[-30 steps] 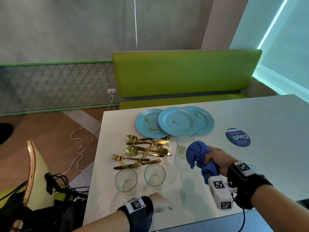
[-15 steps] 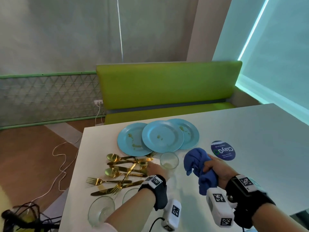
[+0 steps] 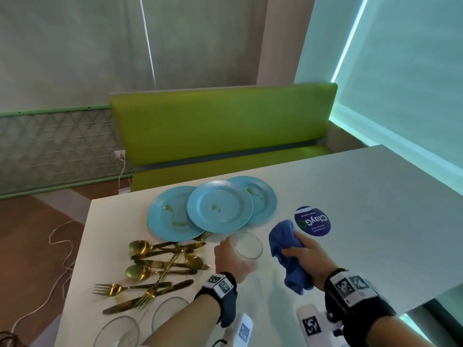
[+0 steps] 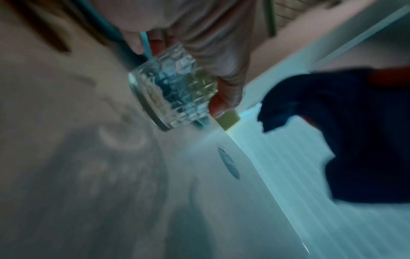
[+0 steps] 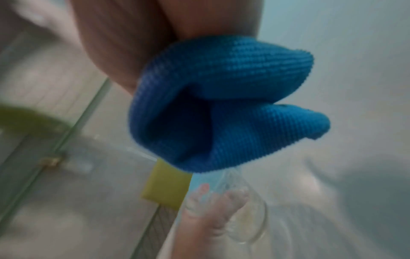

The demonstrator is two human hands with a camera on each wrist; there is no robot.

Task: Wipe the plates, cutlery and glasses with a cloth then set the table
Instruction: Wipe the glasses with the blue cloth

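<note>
Head view, from the left: a white cable (image 3: 53, 249) trails over the brown floor beside the white table (image 3: 363, 201). At the table's near left corner stand two empty glasses, one nearest the edge (image 3: 116, 333) and a second (image 3: 166, 311) just to its right, partly hidden by the left forearm. Behind them lies the gold cutlery (image 3: 160, 266) in a loose, overlapping heap of spoons, forks and knives. Farther back sit three blue plates, overlapping: the left plate (image 3: 167, 216) bears greenish-brown smears, the middle plate (image 3: 219, 206) lies on top of its neighbours with a few specks, and the right plate (image 3: 263, 199) shows a smear near its far rim. A fork's tines poke out from under the near edge of the plates.

Right of the cutlery, the left hand (image 3: 231, 260) grasps a third glass (image 3: 246, 245), fingers and thumb wrapped round its side. The left wrist view shows this glass (image 4: 175, 91) is patterned, tilted, and lifted clear of the tabletop, with the fingertips (image 4: 218, 106) pressed on its wall.

Just to the right, apart from the glass, the right hand (image 3: 307, 256) is clenched round a crumpled blue cloth (image 3: 288, 256), which bunches out above the fist and hangs below it. The right wrist view shows the cloth (image 5: 221, 108) folded over itself, with the glass (image 5: 241, 210) beyond it. Behind the cloth, a round dark-blue sticker (image 3: 313, 221) lies flat on the table. A green bench (image 3: 220, 131) runs along the table's far side.
</note>
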